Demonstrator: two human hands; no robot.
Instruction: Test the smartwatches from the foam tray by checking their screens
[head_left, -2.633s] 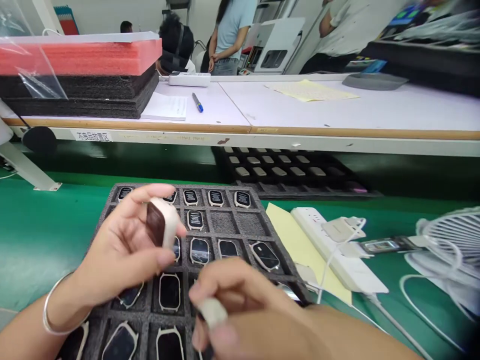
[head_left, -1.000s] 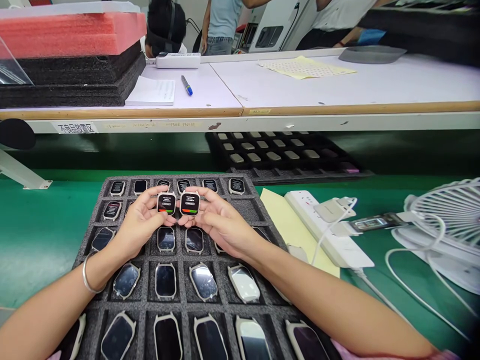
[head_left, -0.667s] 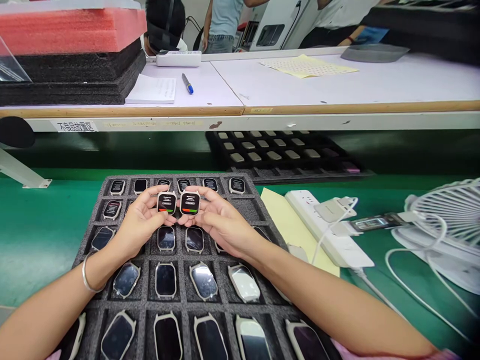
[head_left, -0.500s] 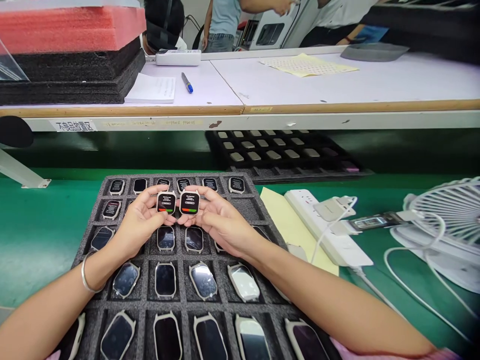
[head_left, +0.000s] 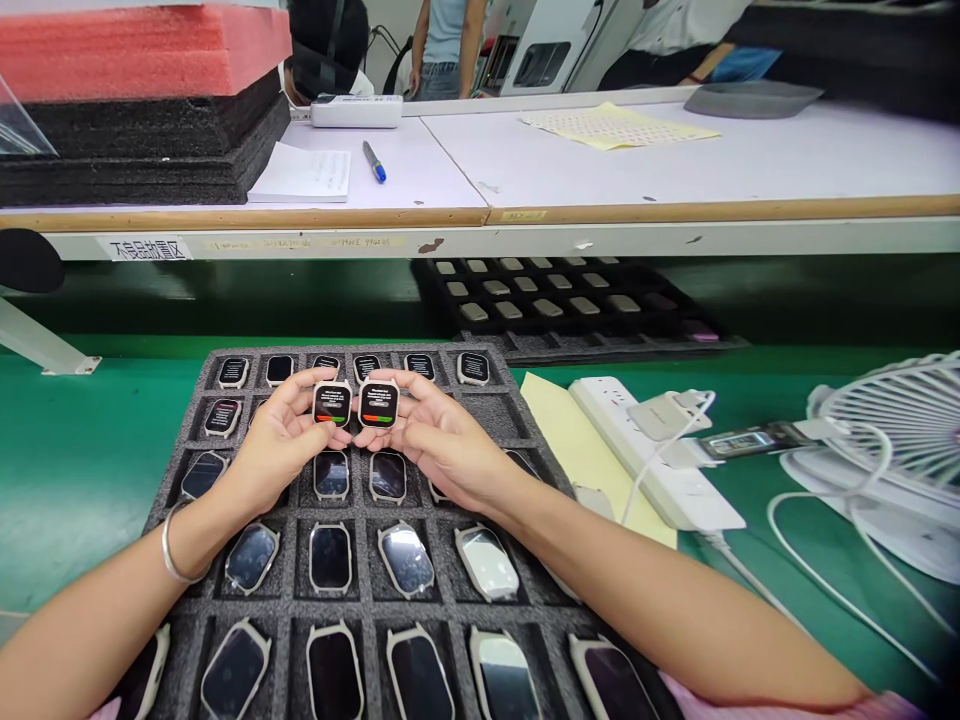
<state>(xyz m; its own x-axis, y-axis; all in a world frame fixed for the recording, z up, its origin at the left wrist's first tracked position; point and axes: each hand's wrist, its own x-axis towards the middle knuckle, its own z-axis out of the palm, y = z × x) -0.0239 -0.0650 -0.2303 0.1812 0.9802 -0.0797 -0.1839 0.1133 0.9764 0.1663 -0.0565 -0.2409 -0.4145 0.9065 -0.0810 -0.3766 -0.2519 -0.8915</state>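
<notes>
Foam tray: beneath both hands
Left hand: fingertips pinch left watch by its edges
Right hand: pinches right watch likewise, just beside
Technique: hold lit screens level; grip bezels only, clear of glass

A white label on the shelf edge reads 不良品放置区; fainter writing beside it is too small to read. The left watch and right watch show lit text above red and green bars, unreadable, as is the print on the yellow sheet.
</notes>
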